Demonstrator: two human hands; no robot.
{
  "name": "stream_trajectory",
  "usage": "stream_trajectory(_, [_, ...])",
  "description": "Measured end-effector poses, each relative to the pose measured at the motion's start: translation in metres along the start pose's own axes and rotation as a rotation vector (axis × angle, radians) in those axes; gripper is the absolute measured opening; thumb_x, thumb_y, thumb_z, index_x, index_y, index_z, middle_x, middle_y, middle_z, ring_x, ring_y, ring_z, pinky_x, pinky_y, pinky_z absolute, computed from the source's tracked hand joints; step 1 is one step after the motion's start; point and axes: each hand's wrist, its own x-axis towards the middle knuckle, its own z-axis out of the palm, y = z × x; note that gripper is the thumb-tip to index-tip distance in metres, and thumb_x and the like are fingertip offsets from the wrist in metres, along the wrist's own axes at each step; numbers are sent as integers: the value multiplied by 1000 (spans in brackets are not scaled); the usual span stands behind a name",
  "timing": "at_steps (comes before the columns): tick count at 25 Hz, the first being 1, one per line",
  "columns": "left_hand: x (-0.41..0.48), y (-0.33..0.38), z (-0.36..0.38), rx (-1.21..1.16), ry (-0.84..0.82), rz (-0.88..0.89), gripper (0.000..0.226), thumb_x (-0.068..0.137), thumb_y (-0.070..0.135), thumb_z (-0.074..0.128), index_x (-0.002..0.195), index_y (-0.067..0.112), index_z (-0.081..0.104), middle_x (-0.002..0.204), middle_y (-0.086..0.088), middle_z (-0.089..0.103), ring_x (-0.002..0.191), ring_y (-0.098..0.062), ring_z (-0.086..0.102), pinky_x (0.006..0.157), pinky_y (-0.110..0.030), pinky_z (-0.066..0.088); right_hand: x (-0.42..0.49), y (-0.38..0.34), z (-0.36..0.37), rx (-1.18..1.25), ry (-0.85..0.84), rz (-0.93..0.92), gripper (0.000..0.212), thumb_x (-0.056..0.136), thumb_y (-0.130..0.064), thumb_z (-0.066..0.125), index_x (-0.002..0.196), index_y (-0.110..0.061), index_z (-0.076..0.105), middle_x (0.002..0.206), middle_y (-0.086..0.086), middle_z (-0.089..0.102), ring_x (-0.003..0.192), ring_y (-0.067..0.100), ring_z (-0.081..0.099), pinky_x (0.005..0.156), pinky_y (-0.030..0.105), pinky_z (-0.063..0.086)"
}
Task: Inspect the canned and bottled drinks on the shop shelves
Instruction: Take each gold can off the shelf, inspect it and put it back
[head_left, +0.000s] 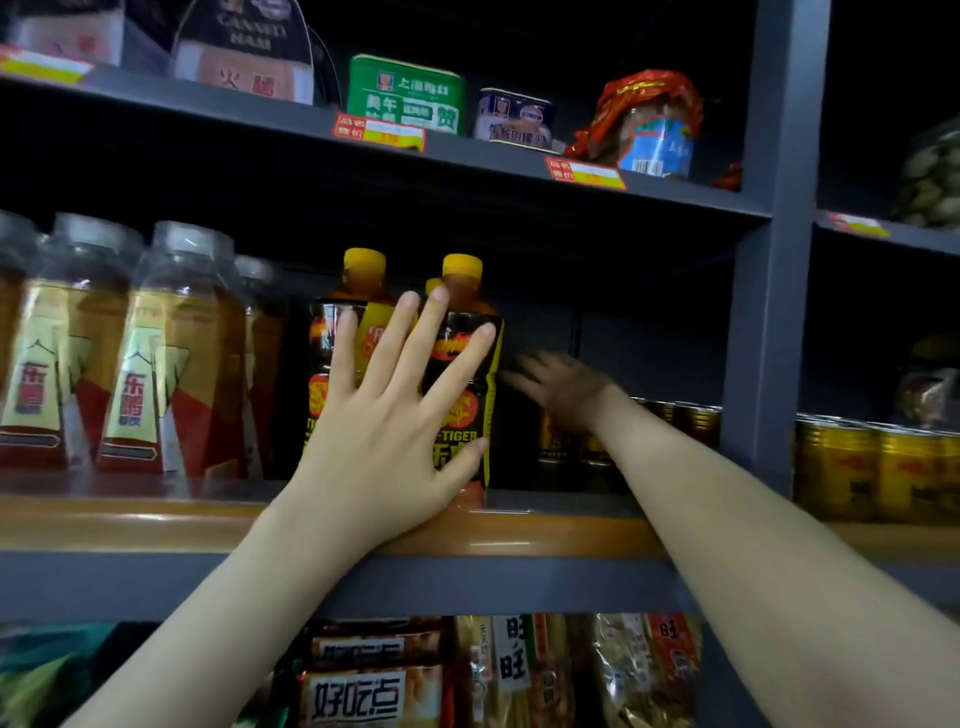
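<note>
Two black-labelled bottles (462, 374) stand behind the left hand's (387, 436) spread fingers (431, 332).

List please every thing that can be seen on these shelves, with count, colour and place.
Yellow-capped black-label plastic bottles: at least three, middle shelf centre.
Clear-capped amber drink bottles: at least four, middle shelf left.
Gold metal cans: several, middle shelf right.
Green rectangular tin: one, top shelf.
Small blue-white tin: one, beside it.
Red-wrapped glass jar: one, top shelf right.
Snack packets: several, bottom shelf.
Left hand: flat, open, on the black-label bottles.
Right hand: reaching behind them, in shadow.
</note>
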Motion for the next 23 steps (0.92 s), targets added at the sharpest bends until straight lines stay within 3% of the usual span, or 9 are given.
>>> stream_trajectory(4, [1,-1,-3,32,-7,56,76,87,58,38,153,21,27,159,-16,18,147,-35,14,115,-62,10,14,-6,4,-320,-247,-200,92,94,-14,57,151,-30,-13,160,6,-12,147,29,0,112,45,25])
stream_trajectory(8, [1,-3,1,13,-2,56,76,87,57,37,153,21,26,160,-16,16,148,-34,13,116,-61,8,30,8,13,-548,-299,-351,88,94,-15,55,152,-29,-10,161,6,-2,147,29,4,114,48,27])
stream_trajectory(11, [0,-5,5,-8,24,56,76,87,56,37,153,21,25,160,-16,16,148,-34,12,116,-60,7,36,15,22,-647,-325,-395,70,97,-11,48,153,-23,8,158,8,12,146,29,12,112,47,30])
stream_trajectory(14, [0,-5,7,-22,43,59,75,87,56,37,153,21,25,160,-15,16,148,-33,12,117,-59,7,40,11,25,-720,-298,-445,57,98,-13,47,149,-20,23,154,9,25,143,30,20,112,46,28])
stream_trajectory(17, [-2,-3,8,-35,56,51,75,87,54,38,153,22,24,160,-15,15,148,-34,12,117,-57,6,37,9,24,-707,-241,-468,51,99,-11,43,147,-17,27,151,8,31,141,28,25,107,43,34])
stream_trajectory(21, [-1,-4,8,-32,53,46,76,87,54,39,154,23,23,161,-14,14,148,-34,12,118,-56,6,25,5,9,-655,-121,-525,52,100,-7,39,149,-14,22,155,4,23,141,25,21,102,41,42])
stream_trajectory(23, [-1,-4,7,-38,43,35,76,86,55,40,154,24,22,161,-13,12,148,-34,11,118,-55,5,18,0,-2,-600,-69,-483,54,100,-6,39,150,-15,20,156,2,20,141,25,19,92,35,48])
